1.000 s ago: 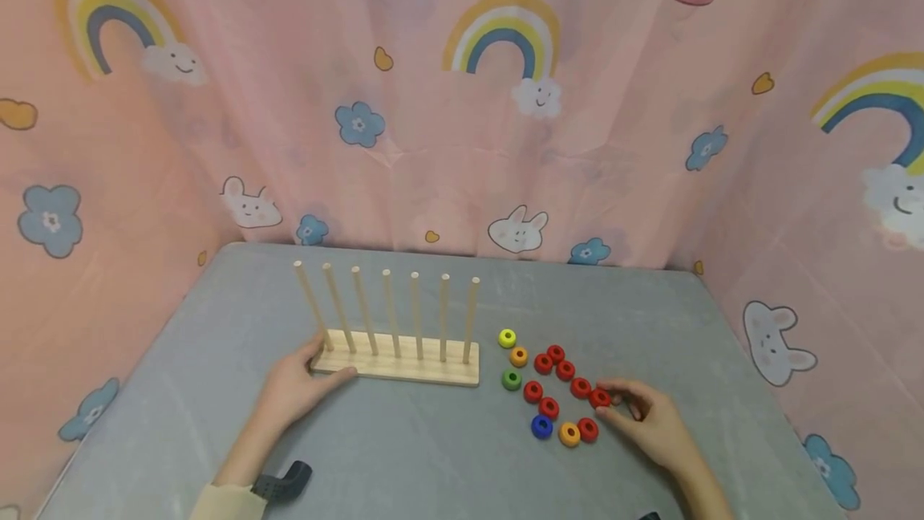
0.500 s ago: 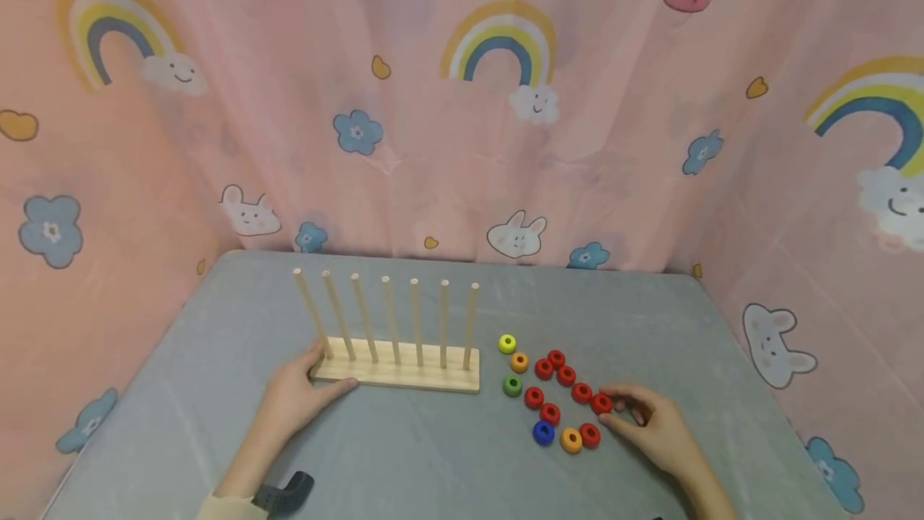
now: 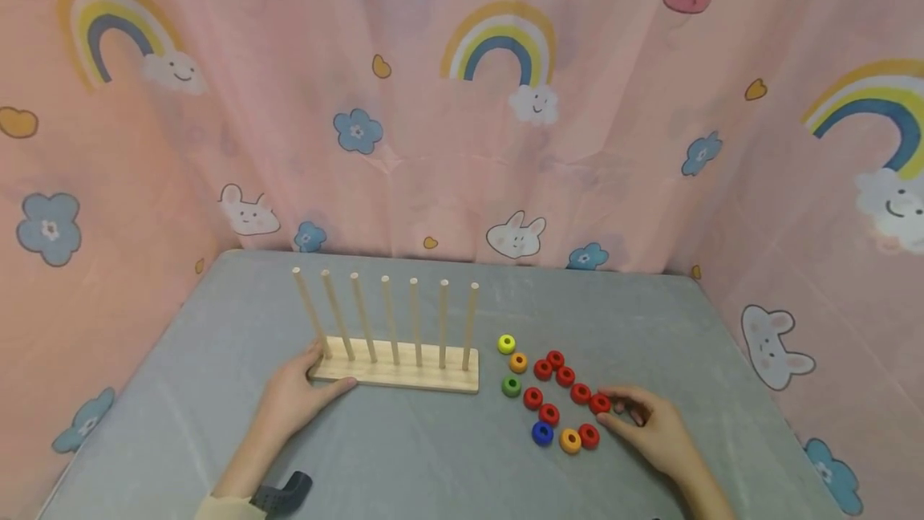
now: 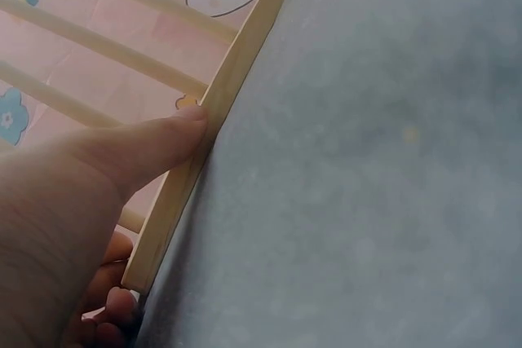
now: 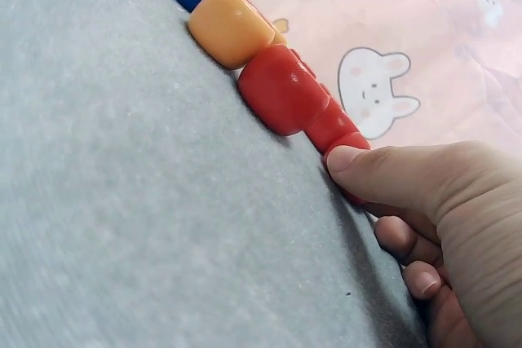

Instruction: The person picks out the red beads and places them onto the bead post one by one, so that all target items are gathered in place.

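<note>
A pale wooden peg rack (image 3: pixel 404 376) with several upright pegs stands left of the middle in the head view. My left hand (image 3: pixel 289 396) grips the left end of its base, the thumb along the front edge, as the left wrist view shows too; the other fingers are partly hidden behind the end. On the right, my right hand (image 3: pixel 655 426) pinches a red bead (image 3: pixel 600 404) between thumb and fingers, low at the tabletop. In the right wrist view the thumb covers much of this bead (image 5: pixel 357 143).
Several other red beads (image 3: pixel 581 393) lie left of the right hand. Among them are a blue bead (image 3: pixel 542 433), two orange beads (image 3: pixel 570 440), a green bead (image 3: pixel 511 385) and a yellow bead (image 3: pixel 506 344). A patterned pink curtain (image 3: pixel 404 191) encloses the grey table (image 3: pixel 404 464).
The head view has shifted slightly, so things appear a little lower in it than a second ago. Both hands stay where they were, on the rack and the red bead.
</note>
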The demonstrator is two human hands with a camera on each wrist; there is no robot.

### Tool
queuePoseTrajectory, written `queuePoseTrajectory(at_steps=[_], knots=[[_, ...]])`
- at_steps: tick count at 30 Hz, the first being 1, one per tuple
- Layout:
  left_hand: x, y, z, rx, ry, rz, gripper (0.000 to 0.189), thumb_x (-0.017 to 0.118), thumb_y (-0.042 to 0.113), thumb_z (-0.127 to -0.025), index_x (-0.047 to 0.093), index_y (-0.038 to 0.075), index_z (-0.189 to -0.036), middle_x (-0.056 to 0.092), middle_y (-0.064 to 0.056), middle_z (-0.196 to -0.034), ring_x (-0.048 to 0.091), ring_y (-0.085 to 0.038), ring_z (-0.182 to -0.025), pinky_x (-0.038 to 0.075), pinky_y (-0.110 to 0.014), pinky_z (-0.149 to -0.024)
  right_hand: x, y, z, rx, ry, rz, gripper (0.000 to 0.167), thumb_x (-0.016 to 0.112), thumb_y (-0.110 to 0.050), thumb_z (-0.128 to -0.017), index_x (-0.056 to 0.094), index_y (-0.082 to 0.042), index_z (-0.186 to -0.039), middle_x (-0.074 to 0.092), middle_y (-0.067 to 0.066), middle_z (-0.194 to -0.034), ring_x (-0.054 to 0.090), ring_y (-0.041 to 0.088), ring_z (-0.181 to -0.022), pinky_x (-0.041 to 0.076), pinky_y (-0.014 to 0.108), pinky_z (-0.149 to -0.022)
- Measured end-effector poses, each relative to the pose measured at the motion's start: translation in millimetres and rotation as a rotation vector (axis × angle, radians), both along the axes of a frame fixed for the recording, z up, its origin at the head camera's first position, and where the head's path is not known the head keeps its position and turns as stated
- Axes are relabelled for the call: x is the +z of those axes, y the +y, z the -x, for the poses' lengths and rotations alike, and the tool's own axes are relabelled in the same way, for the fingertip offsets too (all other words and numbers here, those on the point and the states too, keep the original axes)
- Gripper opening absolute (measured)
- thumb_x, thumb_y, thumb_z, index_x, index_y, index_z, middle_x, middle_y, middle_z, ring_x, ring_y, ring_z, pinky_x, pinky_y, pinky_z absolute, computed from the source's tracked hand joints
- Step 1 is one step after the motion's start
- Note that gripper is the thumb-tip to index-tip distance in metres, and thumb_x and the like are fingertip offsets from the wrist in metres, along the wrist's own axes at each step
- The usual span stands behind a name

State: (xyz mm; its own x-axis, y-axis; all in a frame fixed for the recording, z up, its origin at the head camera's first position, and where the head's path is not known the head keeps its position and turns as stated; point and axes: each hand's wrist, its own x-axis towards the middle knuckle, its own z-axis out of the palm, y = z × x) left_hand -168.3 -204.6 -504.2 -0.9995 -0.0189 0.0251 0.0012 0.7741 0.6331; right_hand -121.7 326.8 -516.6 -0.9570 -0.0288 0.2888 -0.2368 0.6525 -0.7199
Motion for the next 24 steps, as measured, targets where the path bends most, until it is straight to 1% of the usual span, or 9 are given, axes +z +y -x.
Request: queuePoseTrajectory(at_steps=[8, 11, 18, 22, 24], knots=[[3.9, 1.2, -1.9, 0.002, -0.005, 0.006, 0.104, 0.083, 0.060, -0.087, 0.044, -0.006, -0.157, 0.042, -0.025, -0.162, 0.042, -0.050, -0.149, 0.039, -0.064, -0.119, 1.3, -1.8, 1.3, -0.015, -0.042, 0.011, 0.032, 0.092, -0.007, -0.081, 0.080, -0.010, -0.110, 0.064, -0.004, -0.085, 0.051, 0.008, -0.071, 0.039, 0.021, -0.055], [3.7, 1.4, -1.9, 0.001, 0.005, 0.012, 0.103, 0.083, 0.060, -0.087, 0.044, -0.006, -0.157, 0.043, -0.025, -0.162, 0.042, -0.050, -0.148, 0.039, -0.065, -0.119, 1.8, -1.5, 1.1, -0.020, -0.038, 0.025, 0.032, 0.092, -0.005, -0.081, 0.080, -0.009, -0.111, 0.061, -0.003, -0.083, 0.051, 0.008, -0.070, 0.040, 0.021, -0.053], [1.9, 0.5, -0.9, -0.003, 0.020, 0.006, 0.103, 0.083, 0.059, -0.087, 0.045, -0.007, -0.156, 0.043, -0.025, -0.162, 0.042, -0.050, -0.148, 0.039, -0.065, -0.119, 1.1, -0.4, -0.8, -0.016, 0.021, 0.069, 0.034, 0.090, 0.002, -0.080, 0.079, -0.005, -0.112, 0.058, -0.003, -0.078, 0.050, 0.006, -0.068, 0.040, 0.024, -0.051], [-0.7, 0.2, -0.5, -0.016, 0.012, -0.007, 0.106, 0.081, 0.063, -0.087, 0.044, -0.009, -0.156, 0.042, -0.026, -0.163, 0.040, -0.051, -0.149, 0.038, -0.065, -0.119, 5.2, -1.3, -3.6, -0.015, 0.057, 0.101, 0.035, 0.089, 0.004, -0.081, 0.079, -0.004, -0.114, 0.054, -0.002, -0.075, 0.046, 0.005, -0.063, 0.039, 0.026, -0.051], [-1.1, -1.1, -0.6, -0.016, 0.013, -0.007, 0.107, 0.081, 0.064, -0.087, 0.044, -0.009, -0.156, 0.041, -0.026, -0.163, 0.040, -0.051, -0.149, 0.039, -0.064, -0.119, 7.6, -3.2, -3.8, -0.023, 0.073, 0.110, 0.036, 0.089, 0.004, -0.082, 0.079, -0.004, -0.115, 0.053, -0.001, -0.074, 0.046, 0.006, -0.063, 0.041, 0.025, -0.053]])
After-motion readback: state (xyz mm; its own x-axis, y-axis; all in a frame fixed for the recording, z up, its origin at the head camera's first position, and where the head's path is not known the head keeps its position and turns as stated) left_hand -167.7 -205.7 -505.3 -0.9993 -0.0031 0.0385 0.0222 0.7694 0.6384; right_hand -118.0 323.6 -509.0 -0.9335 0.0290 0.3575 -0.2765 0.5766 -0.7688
